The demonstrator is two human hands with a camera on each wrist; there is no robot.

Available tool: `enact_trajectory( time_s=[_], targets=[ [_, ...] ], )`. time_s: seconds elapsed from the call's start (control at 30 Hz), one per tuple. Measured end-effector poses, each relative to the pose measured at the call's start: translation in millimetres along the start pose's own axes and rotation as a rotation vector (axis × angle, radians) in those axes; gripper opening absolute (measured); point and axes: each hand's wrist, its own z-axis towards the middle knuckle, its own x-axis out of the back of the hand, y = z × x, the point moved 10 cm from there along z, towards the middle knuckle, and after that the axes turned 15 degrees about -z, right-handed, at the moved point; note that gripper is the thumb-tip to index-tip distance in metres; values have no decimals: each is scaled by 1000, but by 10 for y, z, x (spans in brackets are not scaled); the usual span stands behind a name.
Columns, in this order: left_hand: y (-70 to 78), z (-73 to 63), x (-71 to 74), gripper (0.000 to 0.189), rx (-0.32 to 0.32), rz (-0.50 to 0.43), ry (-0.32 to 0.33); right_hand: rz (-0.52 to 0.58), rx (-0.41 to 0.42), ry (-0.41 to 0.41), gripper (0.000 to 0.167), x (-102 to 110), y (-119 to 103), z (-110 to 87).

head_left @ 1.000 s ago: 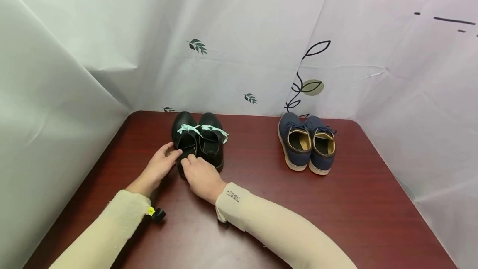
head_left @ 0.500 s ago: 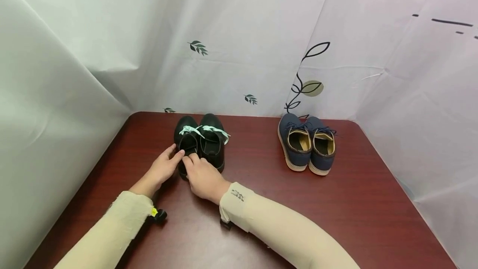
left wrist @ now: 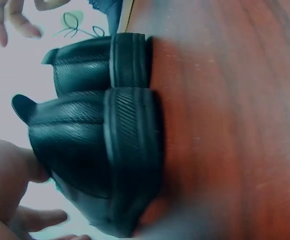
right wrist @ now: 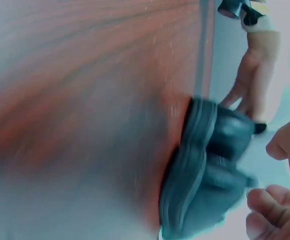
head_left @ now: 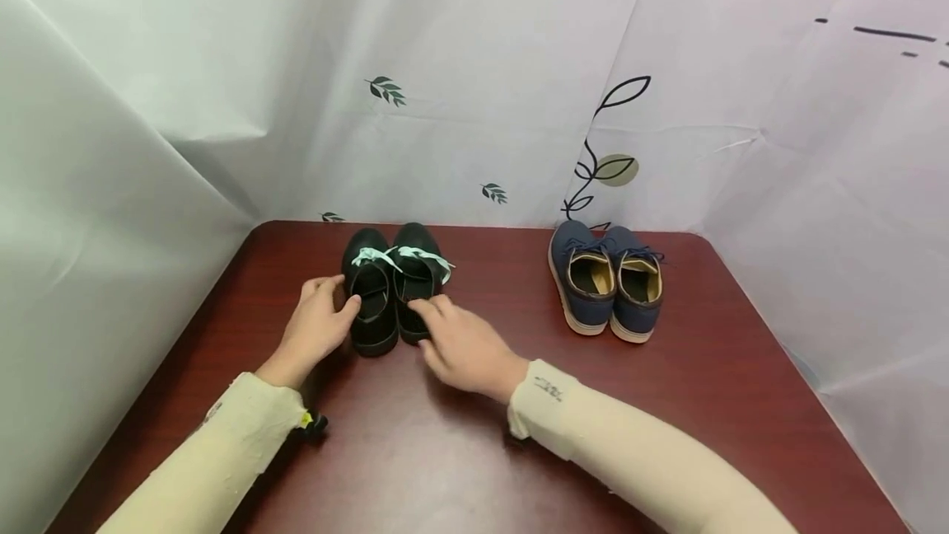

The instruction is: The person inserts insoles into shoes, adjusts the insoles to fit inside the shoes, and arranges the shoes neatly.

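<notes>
A pair of black leather shoes (head_left: 374, 338) with pale mint laces stands side by side at the back left of the table, toes to the wall. My left hand (head_left: 315, 328) is at the outer side of the left shoe (left wrist: 74, 145), its thumb touching near the collar and its other fingers loosely bent beside it. Over the heel of the right shoe (head_left: 417, 266) hovers my right hand (head_left: 467, 344), thumb and fingers spread apart. In the right wrist view a gap shows between those fingers (right wrist: 265, 205) and the blurred shoes.
Navy lace-up shoes (head_left: 593, 310) with pale soles stand as a pair at the back right of the reddish-brown table (head_left: 712, 402). A white curtain (head_left: 460, 138) with leaf prints hangs behind the table and along both sides.
My right hand has lifted off the left black shoe's heel and moved right, over the right shoe, its fingers spreading. The left hand stays beside the left shoe.
</notes>
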Motion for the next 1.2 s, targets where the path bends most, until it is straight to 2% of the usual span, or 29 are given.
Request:
enact_trajectory(
  time_s=[0.1, 0.17, 0.3, 0.43, 0.6, 0.7, 0.9, 1.03, 1.2],
  targets=[
    [209, -21, 93, 54, -90, 17, 73, -49, -50, -2, 50, 132, 321, -129],
    [315, -43, 108, 50, -124, 39, 87, -86, -86, -2, 47, 215, 550, -210],
    [455, -39, 107, 48, -149, 90, 97, -139, -169, -26, 44, 328, 1010, -333],
    [583, 21, 112, 47, -167, 111, 104, -175, -268, -48, 42, 383, 1462, -431],
    [710, 123, 34, 45, -172, 153, 68, -201, -378, -97, 41, 357, 1957, -610],
    [725, 192, -49, 47, -143, 191, 26, -203, -463, -168, 47, 284, 2238, -742],
    [630, 356, -286, 63, -61, 265, -84, -165, -668, -350, 62, 88, 2730, -1018],
    [590, 424, -435, 71, -39, 285, -137, -96, -735, -417, 69, -1, 2858, -1111],
    [594, 470, -593, 76, -19, 274, -204, -55, -752, -455, 73, -46, 2915, -1124]
  ],
)
